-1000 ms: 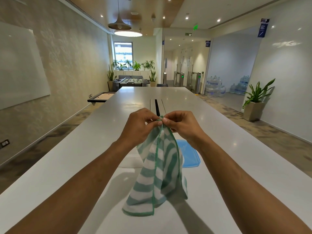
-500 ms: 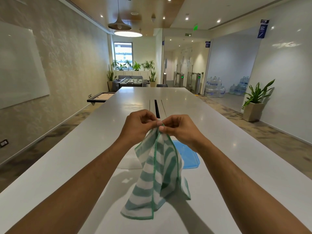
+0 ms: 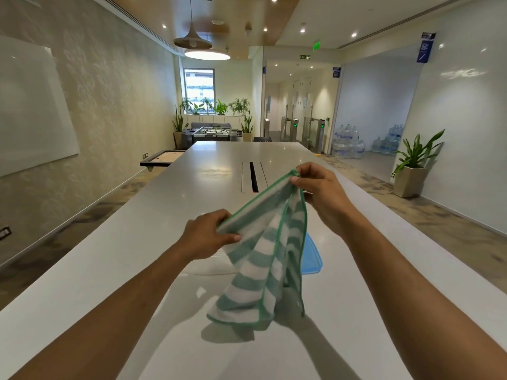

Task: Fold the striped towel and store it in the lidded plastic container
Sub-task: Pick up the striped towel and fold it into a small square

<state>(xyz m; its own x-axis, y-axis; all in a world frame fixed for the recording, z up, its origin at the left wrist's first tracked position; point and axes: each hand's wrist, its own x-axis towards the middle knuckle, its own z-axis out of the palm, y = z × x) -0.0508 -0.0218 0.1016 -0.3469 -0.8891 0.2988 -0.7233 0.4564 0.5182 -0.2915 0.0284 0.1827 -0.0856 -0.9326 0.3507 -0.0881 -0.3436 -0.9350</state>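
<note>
A green-and-white striped towel [image 3: 263,261] hangs in the air above the long white table [image 3: 115,256]. My right hand [image 3: 318,187] pinches its upper corner, raised and farther out. My left hand [image 3: 205,237] grips the top edge lower and nearer to me, so the edge slants up to the right. The towel's lower part droops in folds just over the tabletop. Behind it lies a blue lid [image 3: 311,256], mostly hidden. A clear plastic container [image 3: 208,266] sits under my left hand, only partly visible.
A dark cable slot [image 3: 253,176] runs along the table's middle, beyond my hands. A potted plant [image 3: 411,171] stands on the floor at the right. Water bottles [image 3: 348,144] are stacked farther back, and a foosball table [image 3: 211,133] stands past the table's far end.
My hands, together at one towel corner before, have drawn apart: the left slid down and left along the edge, the right rose up and right. The towel has spread wider.
</note>
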